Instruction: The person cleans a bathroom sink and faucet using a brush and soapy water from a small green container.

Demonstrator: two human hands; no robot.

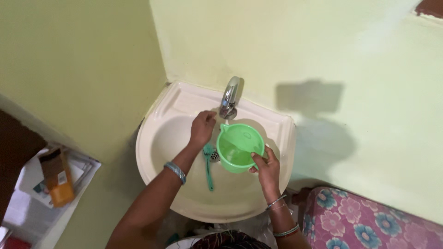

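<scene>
Two hands work over a cream wash basin (162,138) set into the corner of pale green walls. The right hand (266,168) is closed on a light green plastic jug (239,147), its thumb pressed on the near rim and its fingers wrapped around the outer wall on the side nearest the person. The jug sits upright, its mouth open to the camera and its small spout turned toward the tap (230,98), which stands just behind and above it at the back of the basin. The left hand (202,129) reaches in from the other side, just beside the jug's spout and right under the tap's outlet; its fingers are curled, but whether they hold or touch anything cannot be told. A grey bangle circles the left wrist, and thin bangles ring the right forearm.

Below the jug, in the bowl of the basin, lies a teal brush (209,163) with its handle pointing toward the person and its head next to the metal drain (214,156), which shows just beside the jug's lower left edge.

Left of the basin and lower down, an orange carton (56,177) rests on a stack of papers. Right of the basin, a pink floral cloth (369,221) covers something low by the wall.
</scene>
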